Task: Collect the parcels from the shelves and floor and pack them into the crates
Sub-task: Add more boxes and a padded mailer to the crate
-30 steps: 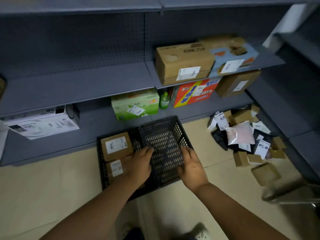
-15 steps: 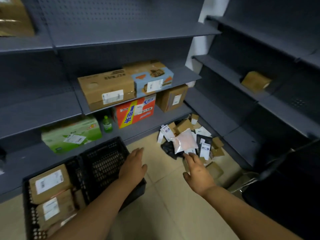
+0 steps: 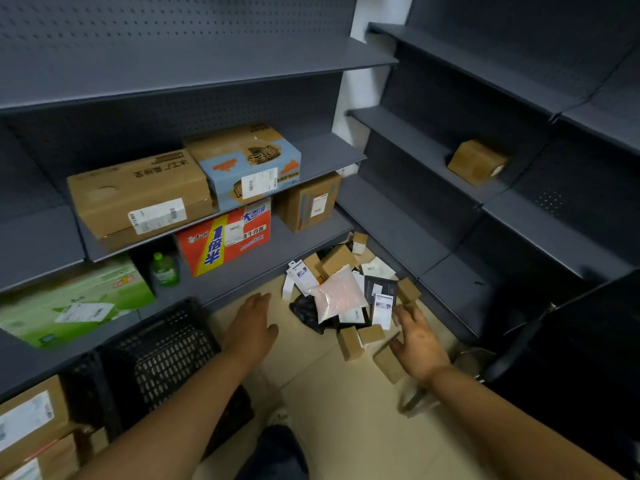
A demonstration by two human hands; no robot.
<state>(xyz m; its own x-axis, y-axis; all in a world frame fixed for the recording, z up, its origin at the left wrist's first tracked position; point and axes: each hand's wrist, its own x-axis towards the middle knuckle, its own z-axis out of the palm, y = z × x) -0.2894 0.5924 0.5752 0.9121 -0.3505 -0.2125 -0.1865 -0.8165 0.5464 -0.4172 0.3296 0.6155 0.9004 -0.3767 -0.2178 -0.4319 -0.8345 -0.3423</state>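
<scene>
A heap of small parcels [image 3: 349, 292] lies on the floor in the corner: little brown boxes, white and black mailers and a pale pink bag [image 3: 337, 293]. My right hand [image 3: 417, 337] hovers open over the heap's near right edge, above a small brown box [image 3: 388, 364]. My left hand [image 3: 251, 325] is open over the floor, just left of the heap, holding nothing. An empty black crate [image 3: 162, 355] stands at the lower left. Beside it a second crate holds labelled brown boxes [image 3: 31, 420].
Grey shelves line both walls. The left shelves carry a large brown carton [image 3: 138, 195], a blue-brown box [image 3: 247, 164], a red-yellow box [image 3: 225, 237], a brown box [image 3: 310, 202], a green carton [image 3: 69, 299] and a green bottle [image 3: 164, 268]. One brown box [image 3: 476, 161] sits on the right shelf. A black chair [image 3: 571, 341] stands at right.
Both hands let go of the black crate and moved right toward the parcel heap. My view swung right, so the crates slid to the lower left.
</scene>
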